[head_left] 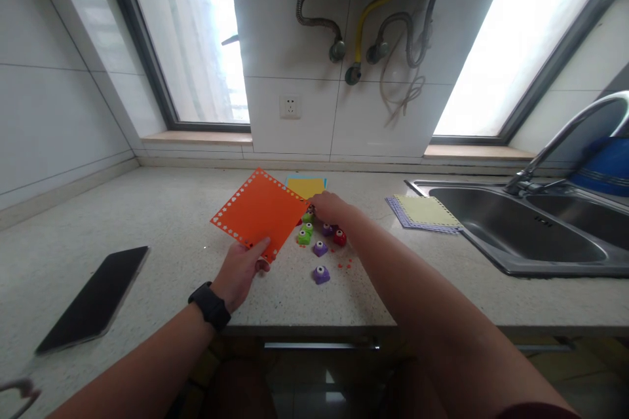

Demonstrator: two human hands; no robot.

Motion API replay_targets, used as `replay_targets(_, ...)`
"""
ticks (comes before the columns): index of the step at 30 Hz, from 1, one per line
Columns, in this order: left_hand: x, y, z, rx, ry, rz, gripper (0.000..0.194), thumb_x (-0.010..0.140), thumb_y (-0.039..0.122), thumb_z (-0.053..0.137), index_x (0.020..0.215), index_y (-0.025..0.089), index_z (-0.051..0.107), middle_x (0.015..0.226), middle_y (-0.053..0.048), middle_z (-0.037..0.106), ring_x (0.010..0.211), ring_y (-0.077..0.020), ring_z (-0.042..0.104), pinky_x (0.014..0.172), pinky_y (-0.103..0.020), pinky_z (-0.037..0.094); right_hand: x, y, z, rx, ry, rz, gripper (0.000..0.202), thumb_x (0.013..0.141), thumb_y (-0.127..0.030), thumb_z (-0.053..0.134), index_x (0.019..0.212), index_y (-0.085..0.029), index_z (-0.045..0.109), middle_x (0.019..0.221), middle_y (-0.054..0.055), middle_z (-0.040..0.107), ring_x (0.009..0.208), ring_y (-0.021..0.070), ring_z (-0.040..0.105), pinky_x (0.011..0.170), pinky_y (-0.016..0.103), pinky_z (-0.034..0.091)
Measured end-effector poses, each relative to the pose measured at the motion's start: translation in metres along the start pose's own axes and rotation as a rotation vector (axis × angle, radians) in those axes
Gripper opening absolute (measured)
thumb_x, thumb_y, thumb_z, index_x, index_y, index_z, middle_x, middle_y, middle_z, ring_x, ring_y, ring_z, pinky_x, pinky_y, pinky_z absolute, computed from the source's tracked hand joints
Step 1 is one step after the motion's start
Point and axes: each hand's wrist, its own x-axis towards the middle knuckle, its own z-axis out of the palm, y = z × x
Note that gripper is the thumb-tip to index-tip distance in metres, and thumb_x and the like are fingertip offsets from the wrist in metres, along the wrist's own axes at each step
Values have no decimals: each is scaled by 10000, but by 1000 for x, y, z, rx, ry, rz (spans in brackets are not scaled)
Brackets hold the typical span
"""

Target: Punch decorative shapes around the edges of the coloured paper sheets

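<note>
My left hand [240,270] pinches the near edge of an orange sheet of paper [260,213], thumb on top. Small shapes are punched along the sheet's borders, and it is held tilted above the counter. At its right corner is my right hand [328,207], fingers curled down over a cluster of small paper punches; what they grip is hidden. The punches have a white eye-like button: a green punch [304,236], a red punch [339,237], a purple punch [320,248] and another purple punch [321,274] nearer me. Orange paper bits [348,264] lie beside them.
Yellow and blue sheets [307,187] lie behind the punches. Pale yellow and lilac punched sheets [427,212] sit beside the metal sink [491,229]. A dark tablet-like slab [95,298] rests at left on the speckled counter [171,209]. A faucet [528,177] stands at right.
</note>
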Motion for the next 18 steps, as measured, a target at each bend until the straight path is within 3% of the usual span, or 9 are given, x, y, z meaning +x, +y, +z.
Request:
replay_targets(7, 1, -1, 0, 21, 0, -2, 321, 736, 344, 814, 975, 146, 731, 770, -20, 718, 517, -104, 562, 442, -228, 447, -9, 12, -12, 109, 21, 71, 138, 758, -276, 769, 866, -202, 726, 957, 108, 756, 934, 283, 672, 797, 361, 475)
replay_targets(9, 1, -2, 0, 34, -3, 1, 316, 727, 350, 818, 954, 144, 742, 784, -27, 724, 511, -100, 554, 444, -231, 445, -18, 11, -20, 178, 98, 106, 175, 801, -326, 740, 915, -199, 699, 979, 116, 748, 933, 279, 669, 788, 354, 470)
replay_targets(14, 1, -5, 1, 83, -9, 20, 288, 727, 375, 814, 892, 150, 741, 735, -13, 703, 484, -95, 532, 438, -235, 428, -60, -5, -34, 424, 324, 212, 311, 987, -462, 454, 1090, -181, 538, 982, 108, 705, 807, 212, 671, 673, 329, 493)
replay_targets(15, 1, -6, 0, 97, -9, 26, 284, 731, 380, 812, 882, 152, 737, 718, -8, 695, 472, -94, 523, 432, -235, 419, -71, -10, -33, 529, 352, 216, 319, 996, -488, 421, 1091, -194, 501, 958, 82, 696, 758, 186, 672, 636, 309, 498)
replay_targets(18, 0, -9, 0, 143, -14, 48, 272, 741, 390, 808, 855, 158, 723, 683, 6, 673, 451, -91, 501, 423, -232, 398, -101, -25, -24, 1334, 481, 217, 366, 825, -479, 714, 965, -233, 482, 814, -5, 643, 677, 160, 654, 608, 291, 499)
